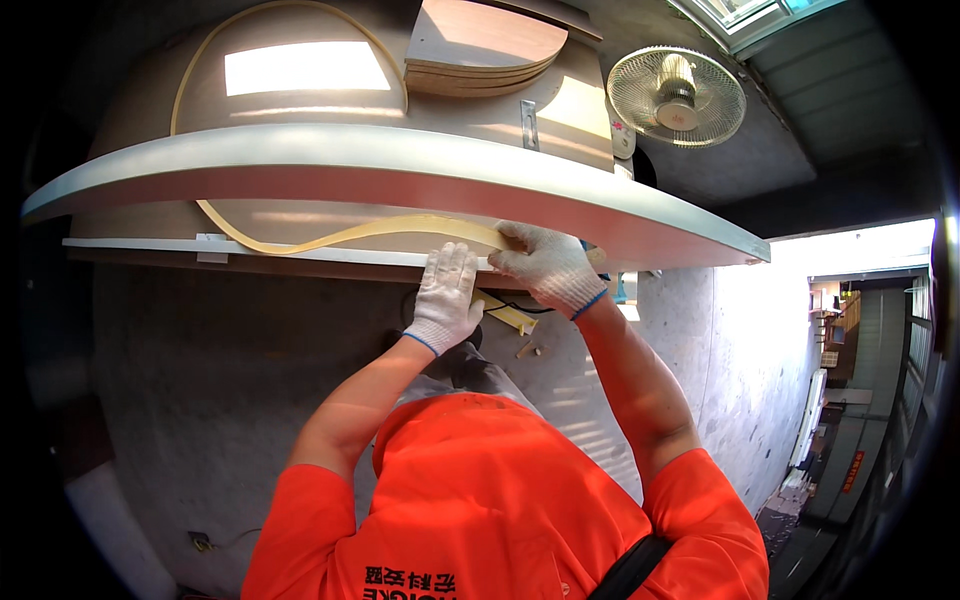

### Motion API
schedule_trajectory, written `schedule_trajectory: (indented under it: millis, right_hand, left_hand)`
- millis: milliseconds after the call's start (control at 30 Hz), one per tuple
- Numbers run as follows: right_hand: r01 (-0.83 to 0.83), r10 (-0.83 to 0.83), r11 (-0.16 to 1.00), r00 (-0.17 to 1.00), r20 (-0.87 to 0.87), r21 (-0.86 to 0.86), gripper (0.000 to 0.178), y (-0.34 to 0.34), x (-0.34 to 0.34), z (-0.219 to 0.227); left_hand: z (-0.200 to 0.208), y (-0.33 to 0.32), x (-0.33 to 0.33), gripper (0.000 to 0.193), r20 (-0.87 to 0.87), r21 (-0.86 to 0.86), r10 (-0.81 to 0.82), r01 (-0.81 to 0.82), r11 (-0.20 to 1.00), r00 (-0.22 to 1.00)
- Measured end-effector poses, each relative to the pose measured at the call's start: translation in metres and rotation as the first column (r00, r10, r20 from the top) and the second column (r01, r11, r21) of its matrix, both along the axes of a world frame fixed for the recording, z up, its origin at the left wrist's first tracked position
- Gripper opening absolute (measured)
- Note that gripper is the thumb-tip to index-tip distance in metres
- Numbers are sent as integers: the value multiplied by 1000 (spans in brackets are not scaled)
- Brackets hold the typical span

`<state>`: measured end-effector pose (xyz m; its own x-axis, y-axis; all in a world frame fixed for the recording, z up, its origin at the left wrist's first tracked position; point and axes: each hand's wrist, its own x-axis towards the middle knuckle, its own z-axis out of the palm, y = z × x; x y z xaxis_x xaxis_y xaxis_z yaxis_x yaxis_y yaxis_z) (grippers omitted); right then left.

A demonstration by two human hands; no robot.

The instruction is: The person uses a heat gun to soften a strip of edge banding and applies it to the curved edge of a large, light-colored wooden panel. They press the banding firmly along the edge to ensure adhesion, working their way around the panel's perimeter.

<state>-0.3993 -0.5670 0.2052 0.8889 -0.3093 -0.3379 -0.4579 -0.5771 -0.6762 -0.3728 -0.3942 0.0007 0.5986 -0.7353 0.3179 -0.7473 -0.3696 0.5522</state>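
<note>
Both of my hands wear white knit gloves. My left hand lies flat with fingers together against the lower edge of a long board with a pale face and reddish edge. My right hand pinches a pale yellow edge-banding strip where it meets the board's edge. The strip runs left in a loose wave, then loops up over a curved brown panel. My bare forearms and orange shirt fill the lower middle.
Stacked curved wood panels lie beyond the board. A wall fan hangs at upper right. A grey concrete floor lies below, with a short yellow strip piece and a black cable on it. A bright doorway opens at right.
</note>
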Motion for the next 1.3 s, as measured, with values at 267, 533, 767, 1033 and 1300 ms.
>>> schedule_trajectory:
  millis: [267, 533, 767, 1033, 1300]
  right_hand:
    - [-61, 52, 993, 995, -87, -102, 55, -3, 7, 5]
    - [-140, 128, 967, 989, -69, -214, 57, -8, 8, -4]
    - [-102, 89, 970, 994, -69, -220, 53, -8, 5, -15]
    - [-164, 152, 954, 986, -70, -249, 49, -7, 5, -8]
    - [-122, 118, 972, 993, -29, -201, 45, -6, -4, -12]
  left_hand:
    - [-4, -3, 6, 90, -33, -54, 11, -13, 998, 999]
    - [-3, -9, -6, 89, -4, -29, 34, -34, 999, 999]
    - [13, -33, -25, 80, -104, -83, -27, 18, 996, 994]
    - [-4, 3, -1, 79, 8, 37, 82, -82, 996, 997]
    - [-21, 50, 26, 80, 108, 228, 186, -206, 952, 977]
